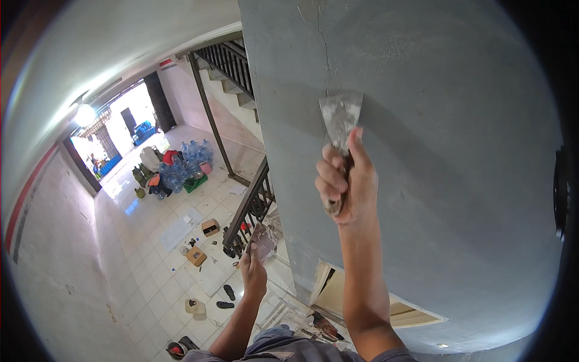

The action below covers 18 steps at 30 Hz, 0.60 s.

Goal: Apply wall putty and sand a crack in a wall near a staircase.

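My right hand [360,190] is closed round the handle of a putty knife [341,116], thumb pressed along its neck. White filler is smeared over the wide blade, which points up at the grey wall [446,157]. A thin crack [326,51] runs down the wall to the blade's top edge; whether the blade touches the wall, I cannot tell. Lower and to the left, my left hand [254,271] grips a flat plate [265,240] with pale filler on it, held away from the wall. Part of that plate blends into the clutter behind.
Far below lies a tiled floor [136,271] with cardboard boxes [196,256], black sandals [227,297] and a bucket [177,350]. Several blue water bottles [181,169] cluster farther back. A dark stair railing [250,205] stands left of the wall. Beneath my right arm is a wall opening [410,314].
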Available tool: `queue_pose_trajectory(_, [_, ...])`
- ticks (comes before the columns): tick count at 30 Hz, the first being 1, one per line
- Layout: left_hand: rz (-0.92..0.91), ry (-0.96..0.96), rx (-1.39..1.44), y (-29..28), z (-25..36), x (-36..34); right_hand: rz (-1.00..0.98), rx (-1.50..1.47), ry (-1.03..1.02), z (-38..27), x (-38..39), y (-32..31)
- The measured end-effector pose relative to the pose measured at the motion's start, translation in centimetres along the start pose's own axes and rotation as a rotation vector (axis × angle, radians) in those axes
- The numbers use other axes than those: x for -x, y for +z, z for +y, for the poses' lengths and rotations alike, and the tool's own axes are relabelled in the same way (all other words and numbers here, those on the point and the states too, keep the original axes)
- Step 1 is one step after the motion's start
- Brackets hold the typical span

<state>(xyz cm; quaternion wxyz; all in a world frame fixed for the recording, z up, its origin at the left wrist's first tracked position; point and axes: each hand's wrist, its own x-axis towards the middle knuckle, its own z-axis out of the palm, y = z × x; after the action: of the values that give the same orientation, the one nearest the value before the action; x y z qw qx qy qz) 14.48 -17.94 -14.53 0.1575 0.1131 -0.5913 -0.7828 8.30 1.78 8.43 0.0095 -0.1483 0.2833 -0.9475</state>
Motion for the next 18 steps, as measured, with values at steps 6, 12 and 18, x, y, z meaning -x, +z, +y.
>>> queue_pose_trajectory(6, [-0.042,0.025,-0.031,0.5,-2.2,-0.1,0.058,0.064,-0.012,-1.9,-1.4,2.8])
queue_pose_trajectory(12, [-0.028,0.23,0.043,1.6,-1.5,0.3,-0.038,1.298,-0.527,-4.7,2.4,0.6])
queue_pose_trajectory(18, [-0.062,0.215,-0.156,4.7,-0.2,-0.4,0.056,2.702,-0.975,-12.4,4.7,4.7])
